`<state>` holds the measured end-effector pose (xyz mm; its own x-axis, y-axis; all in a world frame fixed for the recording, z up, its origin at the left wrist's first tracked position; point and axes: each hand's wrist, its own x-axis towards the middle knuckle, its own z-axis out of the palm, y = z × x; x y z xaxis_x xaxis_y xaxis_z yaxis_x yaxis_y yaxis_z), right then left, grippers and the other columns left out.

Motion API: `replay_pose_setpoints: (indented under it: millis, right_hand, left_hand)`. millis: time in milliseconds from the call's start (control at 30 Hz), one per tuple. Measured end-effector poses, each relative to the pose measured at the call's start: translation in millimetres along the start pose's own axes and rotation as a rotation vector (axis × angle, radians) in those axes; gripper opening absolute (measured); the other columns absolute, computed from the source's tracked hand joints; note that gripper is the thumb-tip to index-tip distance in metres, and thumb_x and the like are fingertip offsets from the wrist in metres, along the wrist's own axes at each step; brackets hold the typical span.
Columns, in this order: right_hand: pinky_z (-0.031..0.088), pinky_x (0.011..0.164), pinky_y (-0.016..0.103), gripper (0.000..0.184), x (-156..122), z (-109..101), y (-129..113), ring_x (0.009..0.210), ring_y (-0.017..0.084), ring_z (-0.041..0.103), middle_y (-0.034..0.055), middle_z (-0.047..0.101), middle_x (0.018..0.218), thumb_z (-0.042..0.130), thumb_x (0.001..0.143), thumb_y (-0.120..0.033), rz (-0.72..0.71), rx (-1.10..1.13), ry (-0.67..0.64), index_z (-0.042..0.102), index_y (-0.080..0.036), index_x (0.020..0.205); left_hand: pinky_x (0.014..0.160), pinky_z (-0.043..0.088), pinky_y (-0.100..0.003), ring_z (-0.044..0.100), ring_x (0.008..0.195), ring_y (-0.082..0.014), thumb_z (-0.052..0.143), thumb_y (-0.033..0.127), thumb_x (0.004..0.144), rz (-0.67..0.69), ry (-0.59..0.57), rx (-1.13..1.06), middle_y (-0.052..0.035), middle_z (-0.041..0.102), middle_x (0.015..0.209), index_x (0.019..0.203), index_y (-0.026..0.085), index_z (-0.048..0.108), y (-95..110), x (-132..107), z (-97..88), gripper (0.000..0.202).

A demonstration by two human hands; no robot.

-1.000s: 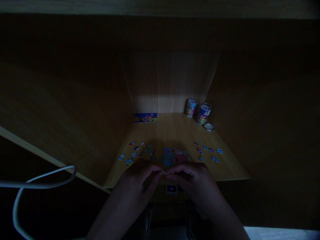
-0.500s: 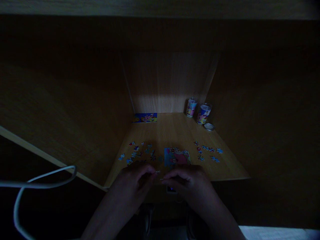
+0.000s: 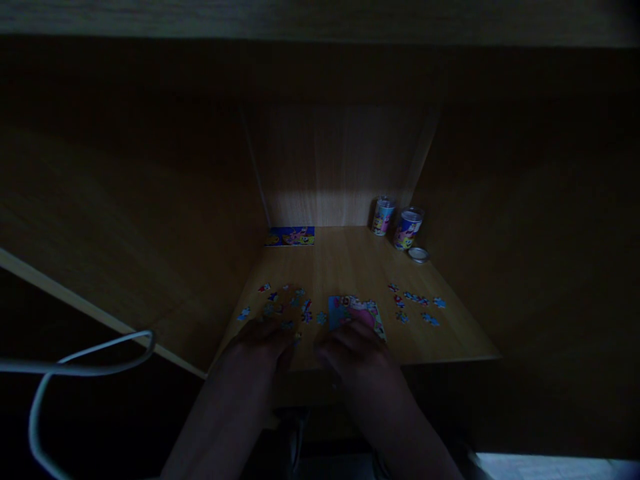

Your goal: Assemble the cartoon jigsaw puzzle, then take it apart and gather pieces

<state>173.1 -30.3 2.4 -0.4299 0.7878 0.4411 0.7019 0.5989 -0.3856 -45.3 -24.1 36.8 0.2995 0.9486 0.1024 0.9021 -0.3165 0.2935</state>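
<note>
In the dim head view, my left hand is lowered over the near left of the wooden board, among loose jigsaw pieces. A small piece shows beside its fingertips; the rest of its grip is hidden. My right hand is curled over the near left part of a partly assembled jigsaw puzzle, which has a blue and pink picture. Its fingers are bent together, and whatever they hold is hidden. Just left of the puzzle lies a single blue piece.
More loose pieces lie to the right. Two printed cans stand at the back right with a round lid. A picture card lies at the back left. Wooden walls enclose the sides; a white cable loops at left.
My hands have moved apart from their raised position near each other, each with a small piece. The left has gone down left to the loose pieces, the right onto the puzzle's near edge.
</note>
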Motion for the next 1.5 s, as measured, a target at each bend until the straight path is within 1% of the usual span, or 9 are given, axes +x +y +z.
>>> replay_pose_setpoints:
  millis: [233, 367, 500, 600, 700, 800, 1133, 1333, 1500]
  right_hand:
    - [0.059, 0.108, 0.043, 0.018, 0, 10, -19, 0.112, 0.026, 0.071, 0.0009, 0.083, 0.114, 0.081, 0.102, -0.016, 0.002, -0.031, -0.043, 0.081, -0.028, 0.115]
    - [0.058, 0.113, 0.045, 0.026, 0, 8, -21, 0.121, 0.028, 0.071, 0.0045, 0.081, 0.131, 0.082, 0.104, -0.027, 0.003, 0.014, -0.038, 0.077, -0.028, 0.13]
    - [0.051, 0.123, 0.053, 0.016, -1, -6, -6, 0.123, 0.028, 0.071, 0.0046, 0.081, 0.129, 0.073, 0.108, -0.019, 0.046, 0.016, 0.008, 0.08, -0.026, 0.121]
    - [0.058, 0.113, 0.053, 0.023, -5, -22, 15, 0.118, 0.029, 0.073, 0.0084, 0.082, 0.123, 0.06, 0.112, -0.015, 0.133, -0.009, 0.035, 0.082, -0.022, 0.114]
    - [0.06, 0.106, 0.054, 0.026, -10, -38, 33, 0.113, 0.03, 0.074, 0.01, 0.082, 0.123, 0.058, 0.114, -0.017, 0.202, 0.002, 0.063, 0.082, -0.021, 0.124]
    - [0.061, 0.104, 0.053, 0.025, -15, -47, 43, 0.109, 0.029, 0.076, 0.008, 0.083, 0.118, 0.061, 0.113, -0.018, 0.211, 0.01, 0.075, 0.083, -0.024, 0.124]
    - [0.062, 0.111, 0.053, 0.027, -9, -30, 37, 0.121, 0.031, 0.077, 0.0101, 0.081, 0.133, 0.063, 0.111, -0.017, 0.226, -0.024, -0.019, 0.084, -0.021, 0.127]
    - [0.068, 0.097, 0.049, 0.041, -44, -63, 56, 0.115, 0.033, 0.08, 0.0183, 0.081, 0.128, 0.05, 0.103, -0.004, 0.377, -0.261, 0.031, 0.081, -0.017, 0.126]
    - [0.067, 0.11, 0.053, 0.054, -74, -75, 61, 0.138, 0.035, 0.072, 0.0201, 0.069, 0.155, 0.045, 0.108, -0.016, 0.311, -0.3, 0.064, 0.062, -0.015, 0.16]
  left_hand:
    - [0.104, 0.059, -0.044, 0.075, 0.116, -0.028, 0.055, -0.001, 0.097, 0.099, 0.02, -0.08, -0.0085, 0.081, 0.128, 0.118, 0.024, 0.083, 7, -1, 5.6, 0.043]
    - [0.102, 0.061, -0.047, 0.077, 0.115, -0.0306, 0.056, 0.001, 0.098, -0.005, -0.016, -0.032, -0.0101, 0.082, 0.124, 0.115, 0.023, 0.084, 11, 1, 2.6, 0.039]
    - [0.106, 0.061, -0.052, 0.076, 0.121, -0.0351, 0.054, -0.002, 0.095, -0.101, 0.015, 0.105, -0.0157, 0.08, 0.133, 0.128, 0.017, 0.082, 4, -1, -1.9, 0.047]
    - [0.116, 0.057, -0.052, 0.07, 0.135, -0.0329, 0.052, -0.001, 0.099, 0.037, 0.077, 0.08, -0.0127, 0.076, 0.146, 0.136, 0.021, 0.081, 1, 1, 6.6, 0.052]
    - [0.124, 0.052, -0.053, 0.064, 0.146, -0.0312, 0.055, 0.002, 0.101, 0.218, 0.072, 0.056, -0.008, 0.07, 0.158, 0.146, 0.028, 0.077, 1, 6, 26.0, 0.057]
    - [0.125, 0.051, -0.058, 0.06, 0.151, -0.0355, 0.059, 0.001, 0.094, 0.206, 0.047, 0.107, -0.0087, 0.065, 0.163, 0.154, 0.028, 0.072, 0, 14, 43.9, 0.067]
    - [0.129, 0.048, -0.06, 0.054, 0.158, -0.0343, 0.054, 0.002, 0.092, 0.128, 0.036, 0.156, -0.0084, 0.057, 0.17, 0.161, 0.024, 0.066, -17, 17, 32.6, 0.073]
    - [0.127, 0.05, -0.06, 0.053, 0.159, -0.0358, 0.047, 0.002, 0.095, 0.07, 0.127, 0.197, -0.0129, 0.052, 0.174, 0.165, 0.019, 0.059, -29, 12, 39.9, 0.073]
    - [0.13, 0.047, -0.061, 0.05, 0.16, -0.0351, 0.049, -0.001, 0.091, 0.261, 0.243, 0.149, -0.0124, 0.046, 0.178, 0.172, 0.02, 0.048, -12, 19, 48.3, 0.083]
